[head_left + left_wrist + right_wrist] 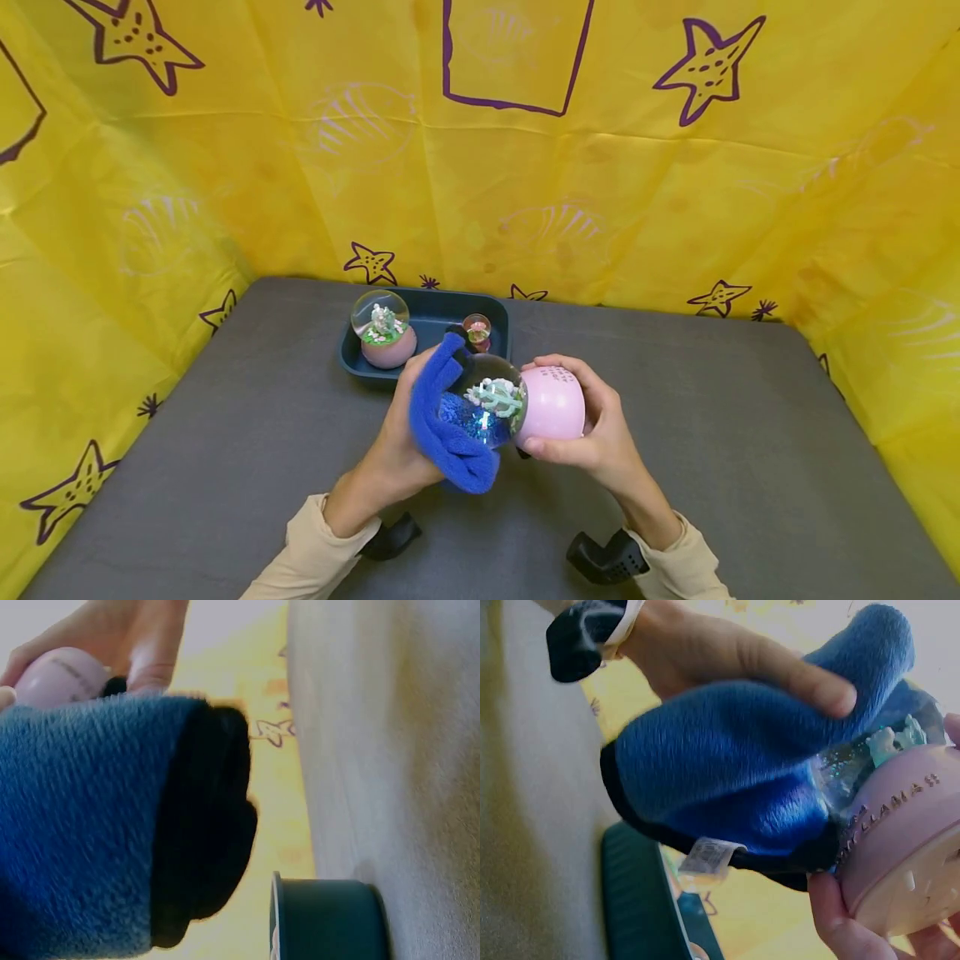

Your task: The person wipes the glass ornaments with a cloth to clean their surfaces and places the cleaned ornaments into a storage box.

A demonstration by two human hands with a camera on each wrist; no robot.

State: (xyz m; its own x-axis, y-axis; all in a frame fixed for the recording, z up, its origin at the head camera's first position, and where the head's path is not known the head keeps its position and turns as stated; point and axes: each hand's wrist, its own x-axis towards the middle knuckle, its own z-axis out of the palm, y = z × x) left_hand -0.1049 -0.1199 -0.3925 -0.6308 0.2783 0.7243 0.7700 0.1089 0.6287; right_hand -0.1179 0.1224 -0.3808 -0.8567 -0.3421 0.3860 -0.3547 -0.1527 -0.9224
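Observation:
A snow globe with a pink base [555,404] lies on its side between the two hands, above the table. My right hand [600,417] grips the base, thumb in front and fingers behind. Raised lettering runs around this base in the right wrist view, where the fingers [832,922] hold it from below. A blue plush cloth [450,454] with black edging is in my left hand [397,437], which presses it around the clear dome [491,392]. Inside the dome are a green cactus figure and glitter. A white tag [709,857] hangs from the cloth's edge.
Behind the hands, a dark teal tray [435,308] stands on the grey table [247,417]. It holds a second snow globe [388,337] with a pink base at left and a small glass ornament [477,332] at right. Yellow patterned fabric [480,183] surrounds the table.

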